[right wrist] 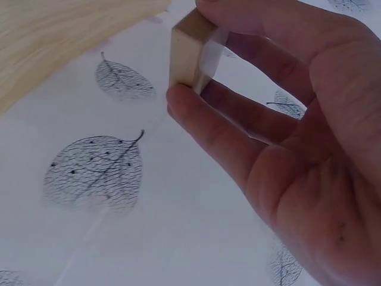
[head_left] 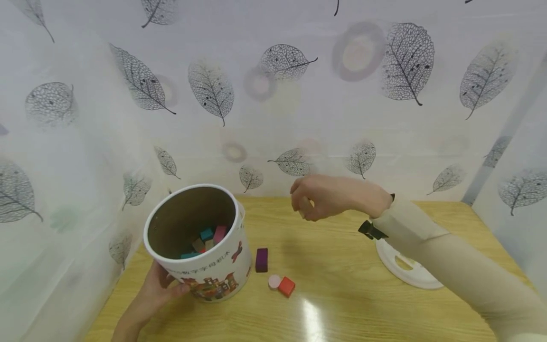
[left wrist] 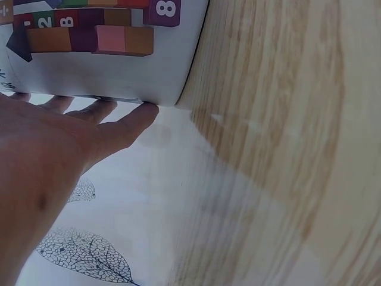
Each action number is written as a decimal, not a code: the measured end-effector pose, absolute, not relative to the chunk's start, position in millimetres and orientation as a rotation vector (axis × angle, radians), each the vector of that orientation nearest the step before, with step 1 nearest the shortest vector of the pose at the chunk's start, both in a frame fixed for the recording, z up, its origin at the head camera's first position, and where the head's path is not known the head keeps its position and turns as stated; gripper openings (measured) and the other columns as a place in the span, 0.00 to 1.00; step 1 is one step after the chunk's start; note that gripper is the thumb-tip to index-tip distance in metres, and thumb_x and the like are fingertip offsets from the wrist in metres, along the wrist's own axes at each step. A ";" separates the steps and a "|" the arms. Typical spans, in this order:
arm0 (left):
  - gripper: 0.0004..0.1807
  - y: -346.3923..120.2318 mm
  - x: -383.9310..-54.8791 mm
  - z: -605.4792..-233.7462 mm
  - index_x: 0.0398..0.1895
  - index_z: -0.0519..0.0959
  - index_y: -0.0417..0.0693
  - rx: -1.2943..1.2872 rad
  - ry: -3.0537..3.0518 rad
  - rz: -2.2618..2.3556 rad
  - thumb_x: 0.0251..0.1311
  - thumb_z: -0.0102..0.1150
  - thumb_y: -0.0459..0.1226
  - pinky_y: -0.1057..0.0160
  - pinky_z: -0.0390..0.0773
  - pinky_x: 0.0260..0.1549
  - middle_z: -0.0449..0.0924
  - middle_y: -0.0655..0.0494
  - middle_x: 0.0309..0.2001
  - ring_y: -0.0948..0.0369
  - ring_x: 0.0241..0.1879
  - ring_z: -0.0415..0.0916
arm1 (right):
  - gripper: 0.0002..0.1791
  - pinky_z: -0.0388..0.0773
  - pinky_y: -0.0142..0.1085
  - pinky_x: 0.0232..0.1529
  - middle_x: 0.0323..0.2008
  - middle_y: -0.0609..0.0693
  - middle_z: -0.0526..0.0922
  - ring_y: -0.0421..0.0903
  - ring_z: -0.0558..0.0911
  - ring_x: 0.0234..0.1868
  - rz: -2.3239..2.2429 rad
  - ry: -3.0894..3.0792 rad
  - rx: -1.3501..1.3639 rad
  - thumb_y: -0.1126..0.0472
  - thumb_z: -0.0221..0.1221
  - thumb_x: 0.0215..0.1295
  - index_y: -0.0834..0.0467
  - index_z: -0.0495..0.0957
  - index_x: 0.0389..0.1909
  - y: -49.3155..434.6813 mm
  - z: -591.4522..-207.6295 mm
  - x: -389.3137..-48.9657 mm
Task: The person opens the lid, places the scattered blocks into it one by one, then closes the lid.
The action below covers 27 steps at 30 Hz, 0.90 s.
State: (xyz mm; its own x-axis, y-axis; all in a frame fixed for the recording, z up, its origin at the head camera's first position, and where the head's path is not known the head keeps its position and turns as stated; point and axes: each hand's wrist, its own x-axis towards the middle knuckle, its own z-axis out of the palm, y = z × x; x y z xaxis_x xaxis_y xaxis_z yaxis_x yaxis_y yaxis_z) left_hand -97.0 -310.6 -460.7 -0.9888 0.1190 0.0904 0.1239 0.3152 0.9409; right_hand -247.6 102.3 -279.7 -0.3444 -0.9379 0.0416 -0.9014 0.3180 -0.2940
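My left hand (head_left: 149, 294) lies against the lower side of a white printed bucket (head_left: 218, 273). In the left wrist view its fingers (left wrist: 128, 128) are spread, nearly straight, with the tips at the bucket's wall. Inside the bucket are several coloured blocks, among them a pink one (head_left: 220, 234) and a teal one (head_left: 207, 234). Raised over the table to the right of the bucket, my right hand (head_left: 329, 197) pinches a small plain wooden block (right wrist: 186, 59) between thumb and fingertips. In the head view the curled fingers mostly hide that block.
On the wooden table (head_left: 342, 304), a purple block (head_left: 262, 260), a round pink block (head_left: 274, 282) and a red block (head_left: 287, 287) lie beside the bucket. A white lid (head_left: 391, 263) sits at the right, partly under the right sleeve (head_left: 453, 261). Leaf-printed curtain (head_left: 265, 123) encloses the back and sides.
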 end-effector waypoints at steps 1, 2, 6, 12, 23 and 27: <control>0.57 -310.6 -97.0 -460.7 0.82 0.42 0.52 -0.231 -2.550 -1.814 0.55 0.67 0.26 0.25 0.65 0.63 0.52 0.37 0.76 0.77 0.64 0.65 | 0.12 0.85 0.41 0.47 0.38 0.52 0.88 0.47 0.86 0.42 -0.398 2.425 -1.706 0.72 0.56 0.57 0.57 0.87 0.32 98.3 -275.5 -248.2; 0.57 -310.6 -97.1 -460.7 0.82 0.42 0.53 -0.230 -2.555 -1.812 0.55 0.66 0.26 0.27 0.67 0.63 0.52 0.37 0.76 0.77 0.64 0.65 | 0.13 0.85 0.40 0.47 0.39 0.52 0.88 0.47 0.86 0.42 -0.389 2.414 -1.691 0.72 0.55 0.57 0.57 0.87 0.33 94.0 -271.4 -248.6; 0.56 -311.1 -96.9 -460.7 0.82 0.42 0.54 -0.219 -2.570 -1.813 0.57 0.66 0.27 0.57 0.76 0.61 0.52 0.39 0.76 0.76 0.64 0.65 | 0.14 0.85 0.40 0.49 0.42 0.53 0.88 0.48 0.86 0.44 -0.356 2.399 -1.668 0.72 0.56 0.57 0.58 0.88 0.35 73.5 -256.1 -247.6; 0.56 -313.8 -96.6 -461.2 0.82 0.42 0.53 -0.239 -2.542 -1.848 0.56 0.65 0.26 0.68 0.73 0.58 0.53 0.41 0.76 0.75 0.65 0.66 | 0.12 0.84 0.39 0.51 0.43 0.52 0.88 0.49 0.85 0.47 -0.266 2.432 -1.634 0.71 0.61 0.54 0.58 0.89 0.36 38.3 -241.4 -243.5; 0.55 -312.2 -96.7 -460.4 0.81 0.44 0.53 -0.215 -2.549 -1.844 0.57 0.66 0.26 0.76 0.72 0.56 0.56 0.43 0.74 0.76 0.64 0.66 | 0.09 0.81 0.29 0.33 0.37 0.47 0.87 0.43 0.82 0.35 -0.132 2.379 -1.617 0.66 0.60 0.63 0.56 0.88 0.39 -23.1 -227.0 -234.2; 0.53 -313.9 -96.5 -463.0 0.81 0.45 0.49 -0.239 -2.521 -1.871 0.57 0.66 0.26 0.75 0.71 0.56 0.60 0.47 0.73 0.73 0.65 0.67 | 0.09 0.81 0.28 0.33 0.40 0.47 0.86 0.43 0.81 0.39 -0.101 2.367 -1.580 0.64 0.60 0.66 0.55 0.86 0.43 -42.4 -223.7 -228.0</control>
